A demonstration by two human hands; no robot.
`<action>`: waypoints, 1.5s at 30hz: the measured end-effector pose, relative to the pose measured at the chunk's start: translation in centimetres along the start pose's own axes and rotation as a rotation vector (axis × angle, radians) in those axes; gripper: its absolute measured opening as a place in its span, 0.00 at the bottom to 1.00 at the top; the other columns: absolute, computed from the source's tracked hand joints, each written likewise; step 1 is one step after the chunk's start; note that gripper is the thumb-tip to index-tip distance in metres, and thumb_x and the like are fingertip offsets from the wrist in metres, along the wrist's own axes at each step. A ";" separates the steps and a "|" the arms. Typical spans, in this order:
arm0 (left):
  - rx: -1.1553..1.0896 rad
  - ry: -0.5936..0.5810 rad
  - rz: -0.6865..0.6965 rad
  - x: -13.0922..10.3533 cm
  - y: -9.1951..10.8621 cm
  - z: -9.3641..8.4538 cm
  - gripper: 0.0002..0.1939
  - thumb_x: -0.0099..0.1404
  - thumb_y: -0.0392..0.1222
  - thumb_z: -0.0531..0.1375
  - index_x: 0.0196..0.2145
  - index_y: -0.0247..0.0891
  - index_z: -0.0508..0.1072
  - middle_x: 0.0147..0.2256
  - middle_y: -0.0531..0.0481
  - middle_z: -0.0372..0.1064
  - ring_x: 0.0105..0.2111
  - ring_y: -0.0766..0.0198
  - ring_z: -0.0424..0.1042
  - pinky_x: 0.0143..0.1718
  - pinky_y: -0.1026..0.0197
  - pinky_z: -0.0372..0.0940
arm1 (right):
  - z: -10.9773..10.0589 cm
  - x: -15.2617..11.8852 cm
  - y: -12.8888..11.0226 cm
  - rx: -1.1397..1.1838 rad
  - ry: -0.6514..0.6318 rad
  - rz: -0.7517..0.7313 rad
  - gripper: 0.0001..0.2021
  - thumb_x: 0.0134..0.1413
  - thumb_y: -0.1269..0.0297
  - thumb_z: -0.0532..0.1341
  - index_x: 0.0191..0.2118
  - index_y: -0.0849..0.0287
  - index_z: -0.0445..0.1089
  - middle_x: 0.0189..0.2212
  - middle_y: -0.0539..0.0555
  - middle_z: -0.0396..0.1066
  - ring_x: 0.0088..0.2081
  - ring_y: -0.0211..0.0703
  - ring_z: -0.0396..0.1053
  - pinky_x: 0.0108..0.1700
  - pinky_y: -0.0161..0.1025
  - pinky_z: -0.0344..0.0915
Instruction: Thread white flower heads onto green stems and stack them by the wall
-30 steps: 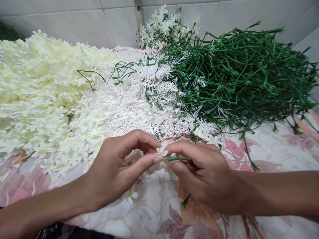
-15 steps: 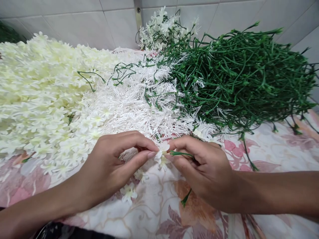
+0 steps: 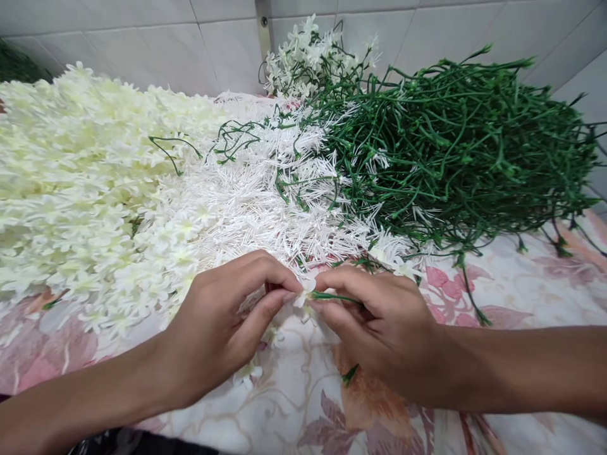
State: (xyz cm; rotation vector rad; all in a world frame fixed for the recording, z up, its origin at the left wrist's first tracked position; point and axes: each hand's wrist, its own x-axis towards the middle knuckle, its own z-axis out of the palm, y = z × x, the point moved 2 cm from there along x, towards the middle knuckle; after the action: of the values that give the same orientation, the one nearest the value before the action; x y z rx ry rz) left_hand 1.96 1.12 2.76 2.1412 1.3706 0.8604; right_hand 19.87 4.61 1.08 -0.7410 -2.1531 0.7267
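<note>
Between my two hands is a small white artificial flower (image 3: 306,292). My left hand (image 3: 237,319) pinches it from the left between thumb and forefinger. My right hand (image 3: 386,328) is closed on a green plastic stem (image 3: 337,297), whose tip meets the flower's base. Another end of green stem (image 3: 349,375) pokes out below my right hand. Just behind my fingers spreads a pile of thin white plastic stamens (image 3: 246,202). One loose white flower (image 3: 248,375) lies on the cloth, partly hidden by my left hand.
A large heap of pale yellow-white flowers (image 3: 90,170) covers the left. Tangled green stems (image 3: 465,145) are piled at the right. Assembled white flower sprays (image 3: 315,57) lean near the tiled wall (image 3: 156,54). Floral cloth (image 3: 279,411) covers the surface.
The green stem's tip has moved left against the flower. My left hand has shifted slightly right, covering more of the loose flowers below it.
</note>
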 end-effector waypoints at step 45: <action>-0.394 0.010 -0.270 0.5 -0.6 0.2 0.03 0.63 0.37 0.62 0.31 0.39 0.75 0.28 0.55 0.75 0.28 0.70 0.73 0.28 0.72 0.67 | 0.0 -0.1 0.0 0.050 0.016 -0.012 0.05 0.55 0.76 0.59 0.35 0.61 0.70 0.21 0.42 0.66 0.18 0.28 0.54 0.22 0.30 0.53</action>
State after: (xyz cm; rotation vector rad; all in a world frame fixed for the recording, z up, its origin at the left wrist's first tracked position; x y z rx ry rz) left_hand 1.92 1.78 2.35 1.6176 1.3266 0.9406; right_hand 19.94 4.53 1.06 -0.7045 -2.1152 0.7630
